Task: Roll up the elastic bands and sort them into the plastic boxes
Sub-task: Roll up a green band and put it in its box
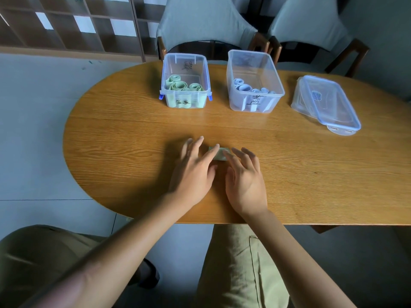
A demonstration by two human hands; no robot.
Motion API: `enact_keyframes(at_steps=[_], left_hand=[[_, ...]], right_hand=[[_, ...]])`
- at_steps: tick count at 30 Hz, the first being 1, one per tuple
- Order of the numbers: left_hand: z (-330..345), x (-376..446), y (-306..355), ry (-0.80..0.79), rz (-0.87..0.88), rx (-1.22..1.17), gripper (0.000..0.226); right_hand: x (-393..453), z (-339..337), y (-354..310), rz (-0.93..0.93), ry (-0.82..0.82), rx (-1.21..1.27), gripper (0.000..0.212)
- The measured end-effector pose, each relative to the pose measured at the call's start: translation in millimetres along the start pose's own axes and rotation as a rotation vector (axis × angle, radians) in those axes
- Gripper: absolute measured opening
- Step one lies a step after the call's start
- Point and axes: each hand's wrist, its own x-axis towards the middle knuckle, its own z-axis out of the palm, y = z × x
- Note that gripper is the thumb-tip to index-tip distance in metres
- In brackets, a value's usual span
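Observation:
A small green elastic band roll (220,153) lies on the wooden table (124,134) near the middle. My left hand (194,172) and my right hand (244,181) rest flat on either side of it, fingers spread, with fingertips pressing on the roll. At the back stands a clear plastic box (185,63) holding several rolled green bands (178,85). To its right a second clear box (253,63) holds several rolled pale blue bands (244,87).
Two clear lids with blue rims (329,105) lie stacked at the back right of the table. Two chairs with grey covers (206,23) stand behind the table. My knees in khaki trousers (240,263) are under the near edge.

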Motion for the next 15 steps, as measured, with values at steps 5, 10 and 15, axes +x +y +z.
enact_keyframes(at_steps=[5,10,15], left_hand=[[2,16,-8,-0.021,-0.012,0.0,0.049],[6,35,-20,-0.068,-0.003,-0.043,0.052],[4,51,-34,-0.169,0.018,-0.088,0.06]], right_hand=[[20,1,15,-0.032,-0.095,0.006,0.043],[41,-1,26,-0.048,-0.201,0.045,0.048],[60,1,30,-0.033,-0.275,0.063,0.049]])
